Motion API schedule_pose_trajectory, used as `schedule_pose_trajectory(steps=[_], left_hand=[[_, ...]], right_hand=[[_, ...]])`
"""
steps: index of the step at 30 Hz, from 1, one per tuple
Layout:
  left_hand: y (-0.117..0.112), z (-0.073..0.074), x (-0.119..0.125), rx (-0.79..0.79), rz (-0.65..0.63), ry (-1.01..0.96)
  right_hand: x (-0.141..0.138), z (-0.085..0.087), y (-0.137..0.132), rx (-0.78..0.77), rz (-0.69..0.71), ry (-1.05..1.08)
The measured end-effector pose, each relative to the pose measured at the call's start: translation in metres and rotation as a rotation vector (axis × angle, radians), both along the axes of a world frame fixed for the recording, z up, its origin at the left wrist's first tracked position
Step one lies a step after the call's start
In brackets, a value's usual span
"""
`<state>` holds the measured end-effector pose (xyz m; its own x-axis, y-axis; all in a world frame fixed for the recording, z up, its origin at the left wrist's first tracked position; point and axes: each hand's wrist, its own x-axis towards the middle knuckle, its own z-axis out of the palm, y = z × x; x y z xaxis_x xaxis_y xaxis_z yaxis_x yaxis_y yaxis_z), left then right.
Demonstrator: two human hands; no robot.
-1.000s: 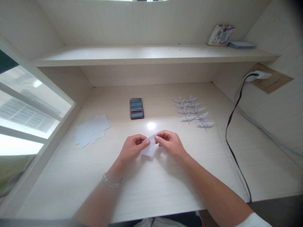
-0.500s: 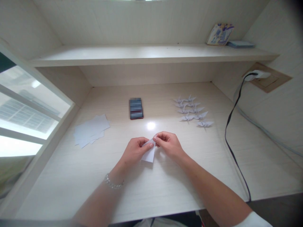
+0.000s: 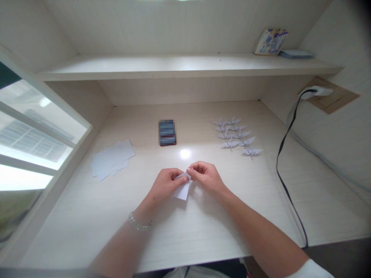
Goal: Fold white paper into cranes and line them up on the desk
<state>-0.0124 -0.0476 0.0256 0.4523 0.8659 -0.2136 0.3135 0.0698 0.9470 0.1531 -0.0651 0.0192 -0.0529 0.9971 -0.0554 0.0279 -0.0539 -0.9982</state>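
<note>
A small piece of folded white paper (image 3: 182, 191) is held just above the pale wooden desk (image 3: 203, 227) near its middle. My left hand (image 3: 165, 186) pinches the paper's upper left edge with thumb and fingers closed. My right hand (image 3: 207, 177) pinches its top corner from the right, fingers curled. The two sets of fingertips nearly touch over the fold. A bracelet (image 3: 138, 224) circles my left wrist.
A loose stack of white paper sheets (image 3: 111, 159) lies at the left. A dark phone (image 3: 167, 132) rests behind my hands. Several folded paper cranes (image 3: 236, 135) sit at the back right. A black cable (image 3: 285, 162) runs from a wall socket (image 3: 317, 92) down the desk's right side. A shelf (image 3: 185, 65) holds a small packet (image 3: 271, 41).
Both hands have shifted slightly toward me and lower with the paper; my fingertips have closed in on its top corner, and the paper now points more downward.
</note>
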Motion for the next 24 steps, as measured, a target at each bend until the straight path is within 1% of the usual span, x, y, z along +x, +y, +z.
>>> schedule_pose_trajectory(steps=[9, 16, 20, 24], left_hand=[[0.0002, -0.0014, 0.0004, -0.01, -0.007, 0.003], [0.0009, -0.0053, 0.0029, 0.014, 0.048, -0.098], [0.0021, -0.0054, 0.0015, 0.065, 0.056, -0.07], [0.0038, -0.0026, -0.0015, 0.115, 0.047, -0.036]], right_hand=[[-0.0002, 0.0008, -0.0019, -0.012, -0.045, -0.04], [-0.0002, 0.001, -0.0017, -0.007, -0.057, -0.048], [-0.001, -0.0014, -0.0007, -0.031, -0.04, 0.003], [-0.0002, -0.0061, 0.0018, -0.064, -0.001, 0.075]])
